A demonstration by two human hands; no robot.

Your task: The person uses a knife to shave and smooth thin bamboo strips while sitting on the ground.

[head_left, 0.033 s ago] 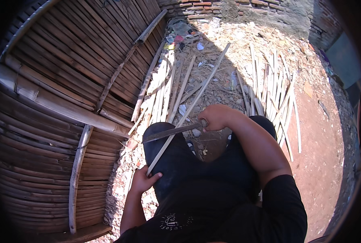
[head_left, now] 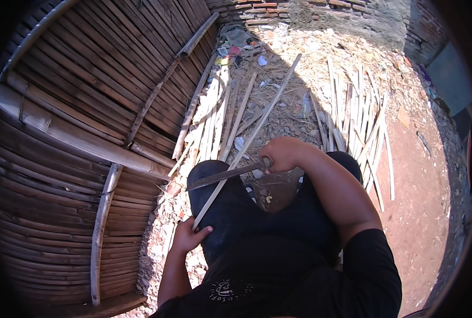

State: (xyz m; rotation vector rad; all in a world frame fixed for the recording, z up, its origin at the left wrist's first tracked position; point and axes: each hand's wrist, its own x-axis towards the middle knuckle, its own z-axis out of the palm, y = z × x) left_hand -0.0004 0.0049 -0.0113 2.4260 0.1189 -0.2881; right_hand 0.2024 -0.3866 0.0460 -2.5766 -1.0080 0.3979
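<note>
My left hand (head_left: 186, 237) is closed on the near end of a long, pale bamboo strip (head_left: 265, 113), beside my left thigh. The strip slants up and away to the right, crossing over that thigh, and its far end reaches above the littered ground. In my right hand (head_left: 281, 153) is the handle of a long knife (head_left: 246, 169), gripped between my knees. Its dark, straight blade points left and lies across the strip just above my left knee. Whether the edge bites into the strip, I cannot tell.
Pale bamboo strips (head_left: 358, 106) lie piled on the right, and more strips (head_left: 211, 119) lie on the left. A slatted bamboo wall (head_left: 87, 69) stands close on my left. A brick wall (head_left: 310, 11) closes the far side. Shavings and scraps litter the ground.
</note>
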